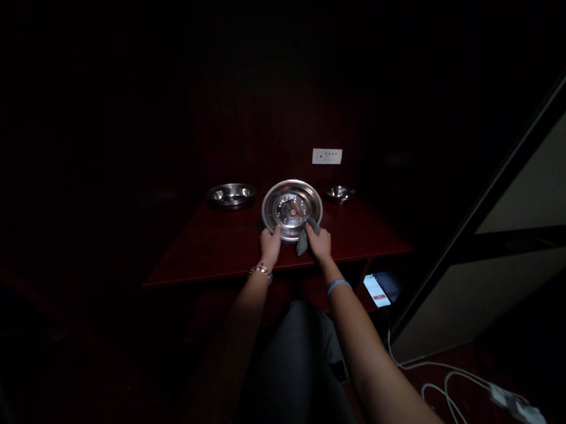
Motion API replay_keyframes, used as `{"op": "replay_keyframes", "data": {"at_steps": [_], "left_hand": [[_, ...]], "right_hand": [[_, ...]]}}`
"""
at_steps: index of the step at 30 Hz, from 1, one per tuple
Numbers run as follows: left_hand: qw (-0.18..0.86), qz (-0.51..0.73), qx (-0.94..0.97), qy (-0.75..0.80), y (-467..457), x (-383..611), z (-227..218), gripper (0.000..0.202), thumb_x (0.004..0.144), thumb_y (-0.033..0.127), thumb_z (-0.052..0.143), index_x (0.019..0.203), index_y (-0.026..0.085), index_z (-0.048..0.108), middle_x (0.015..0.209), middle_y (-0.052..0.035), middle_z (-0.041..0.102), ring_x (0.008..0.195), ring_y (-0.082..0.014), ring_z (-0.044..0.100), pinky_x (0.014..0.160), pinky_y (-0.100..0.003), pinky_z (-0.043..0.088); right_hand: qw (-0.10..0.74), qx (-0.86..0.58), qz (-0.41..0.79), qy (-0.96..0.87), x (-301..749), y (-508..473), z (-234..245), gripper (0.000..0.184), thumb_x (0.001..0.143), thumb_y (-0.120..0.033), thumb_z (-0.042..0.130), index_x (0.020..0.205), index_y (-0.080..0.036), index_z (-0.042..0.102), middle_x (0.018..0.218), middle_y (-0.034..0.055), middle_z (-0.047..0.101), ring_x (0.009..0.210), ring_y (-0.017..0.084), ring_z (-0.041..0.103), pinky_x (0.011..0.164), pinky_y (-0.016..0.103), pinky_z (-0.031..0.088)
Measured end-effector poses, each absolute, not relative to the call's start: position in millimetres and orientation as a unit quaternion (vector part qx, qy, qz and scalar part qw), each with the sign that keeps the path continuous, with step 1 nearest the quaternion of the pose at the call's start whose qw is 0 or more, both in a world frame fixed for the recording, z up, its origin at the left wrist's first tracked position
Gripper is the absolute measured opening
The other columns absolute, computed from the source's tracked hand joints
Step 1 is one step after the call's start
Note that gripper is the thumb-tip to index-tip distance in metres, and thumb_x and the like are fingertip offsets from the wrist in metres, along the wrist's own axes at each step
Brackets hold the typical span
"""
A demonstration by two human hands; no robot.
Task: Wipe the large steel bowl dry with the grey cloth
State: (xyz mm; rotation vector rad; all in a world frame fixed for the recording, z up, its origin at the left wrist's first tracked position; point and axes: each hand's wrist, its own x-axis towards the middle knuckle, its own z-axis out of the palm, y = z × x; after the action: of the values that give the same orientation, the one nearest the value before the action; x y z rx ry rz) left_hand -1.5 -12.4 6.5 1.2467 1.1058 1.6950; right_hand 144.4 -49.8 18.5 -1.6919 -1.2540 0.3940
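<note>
A round steel plate [291, 205] is tilted up towards me above a dark red table [217, 250]. My left hand [269, 242] grips its lower left rim, fingers curled over the edge. My right hand [319, 240] is closed on a grey cloth [304, 238] pressed against the plate's lower right rim. A beaded bracelet is on my left wrist and a light blue band on my right.
A wide steel bowl [231, 195] sits at the table's back left and a small steel bowl [339, 194] at the back right. A white wall socket [327, 156] is behind. A lit phone [376, 290] lies right of my knees, with white cables [454, 388] on the floor.
</note>
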Motion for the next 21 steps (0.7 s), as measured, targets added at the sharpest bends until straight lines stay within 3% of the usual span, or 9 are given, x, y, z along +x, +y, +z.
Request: {"op": "replay_keyframes", "data": {"at_steps": [13,21], "left_hand": [[0.408,0.655,0.483,0.414,-19.2,-0.3,14.1,0.028,0.081,0.031,0.064,0.101,0.011,0.069,0.110,-0.0132,0.074,0.106,-0.0244,0.067,0.099,-0.037,0.048],[0.447,0.629,0.544,0.330,-28.3,6.4,22.3,0.045,0.073,0.032,0.076,0.114,0.013,0.068,0.121,-0.0130,0.071,0.115,-0.0234,0.065,0.108,-0.038,0.043]], "right_hand": [[0.507,-0.676,0.182,-0.502,145.7,-48.5,15.9,0.045,0.092,-0.049,0.052,0.097,-0.013,0.079,0.094,0.0162,0.078,0.095,0.025,0.073,0.078,0.026,0.052],[0.555,-0.636,0.214,-0.492,148.4,-46.6,13.1,0.047,0.091,-0.049,0.051,0.094,-0.011,0.078,0.086,0.0123,0.077,0.086,0.022,0.073,0.074,0.024,0.051]]}}
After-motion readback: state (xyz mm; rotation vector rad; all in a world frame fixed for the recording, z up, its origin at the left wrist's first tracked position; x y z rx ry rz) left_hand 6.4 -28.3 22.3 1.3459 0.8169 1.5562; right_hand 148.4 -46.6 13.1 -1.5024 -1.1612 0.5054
